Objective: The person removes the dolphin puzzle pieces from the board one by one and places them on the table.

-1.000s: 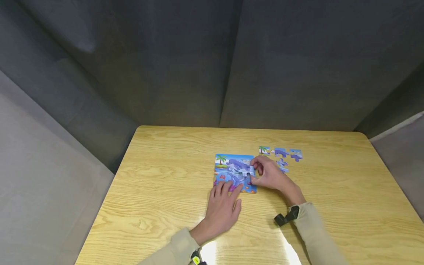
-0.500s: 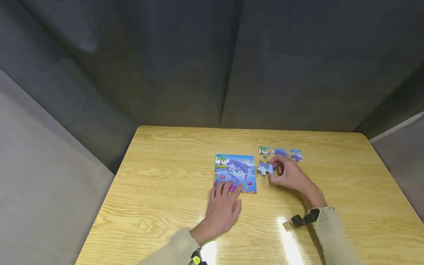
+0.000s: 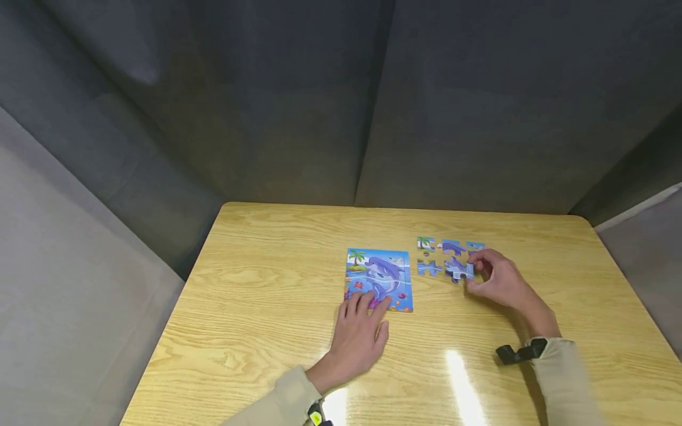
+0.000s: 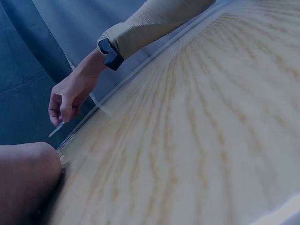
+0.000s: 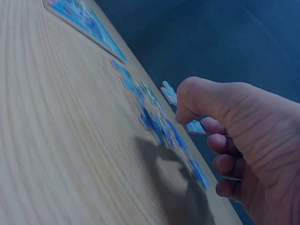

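the right hand (image 3: 498, 283) pinches a small puzzle piece (image 3: 459, 270) between its thumb and first finger, and its other fingers are curled under. in the right wrist view the same piece (image 5: 180, 110) sticks out past the thumb, a little above the table. the held piece is over the right half of the wooden table (image 3: 256, 284), in among the loose pieces lying there. one loose piece (image 3: 428, 268) lies flat just to its left, and three more sit in a row behind: a piece with a palm tree (image 3: 424, 242), a purple and blue piece (image 3: 452, 246), and a blue piece (image 3: 476, 244) partly hidden by the fingers. the left hand (image 3: 358, 334) lies flat on the table with its fingers straight. it holds nothing, and its fingertips press on the near edge of the puzzle board (image 3: 379, 278). the board shows a dolphin, a palm tree and blue water, and it lies flat near the middle of the table, just left of the loose pieces. both arms wear tan sleeves, and a dark band (image 3: 515, 353) sits on the right wrist. dark grey cloth (image 3: 319, 100) hangs behind the table.
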